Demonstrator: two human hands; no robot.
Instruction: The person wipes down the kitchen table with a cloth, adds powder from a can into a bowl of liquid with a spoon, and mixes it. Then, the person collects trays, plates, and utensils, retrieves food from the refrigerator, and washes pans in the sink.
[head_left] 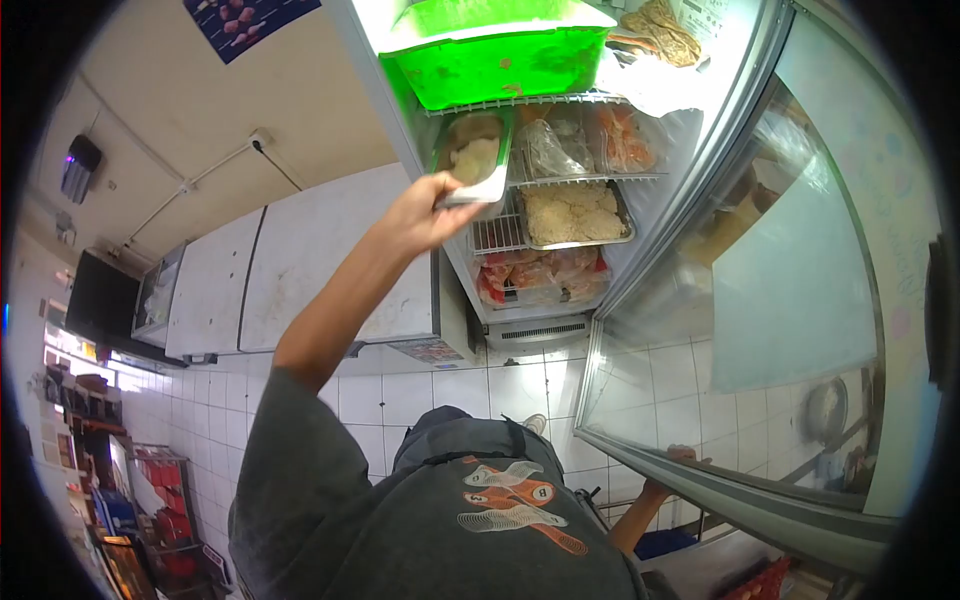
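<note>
Evidently mid-handling, with the upright fridge (540,337) wide open. In the left hand (437,215), a rectangular green-edged tub (490,187), gripped at its near white rim, thumb uppermost. Located at the mouth of the second compartment, just below the bright green bin (500,68) on the top shelf. Inside the tub, pale lumps (477,158), too blurred to name more closely. Beside it on the same level, a clear plastic bag (555,148) and, farther right, bagged orange food (628,142). Beneath, a metal tray of pale crumbs (535,241); lower down, bagged reddish food (540,275).

On the other side, the right hand (683,455) at the edge of the glass door (640,400), touching the frame by all appearances; palm hidden, so impossible to tell whether clenched or merely resting.

Done, judging from this view: door opened, tub firmly in hand and level with the shelf opening. Not yet done: tub not let go, door not shut. Impossible to tell from one moment whether heading inward or outward. Probably about midway, then.
</note>
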